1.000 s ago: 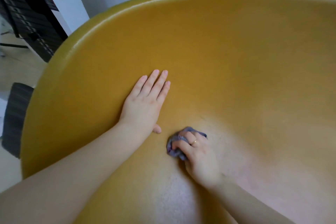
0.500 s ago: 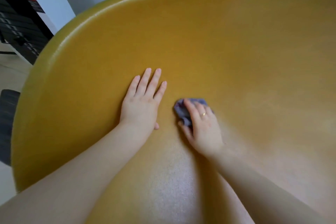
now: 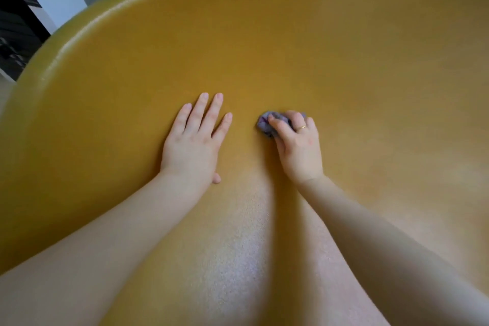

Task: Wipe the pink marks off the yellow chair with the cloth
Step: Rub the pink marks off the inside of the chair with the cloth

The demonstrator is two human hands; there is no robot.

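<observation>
Travelling up the seat toward the backrest over the last second, the cloth (image 3: 267, 124) is now lying bunched on the yellow chair (image 3: 330, 42), just beside the left hand. The stroke is covering fresh surface; no pink marks are discernible here. The right hand (image 3: 299, 145) is curling its fingers (image 3: 277, 127) round the cloth and pressing down. The left hand (image 3: 193, 140) is resting flat, fingers straight, bracing the shell.
</observation>
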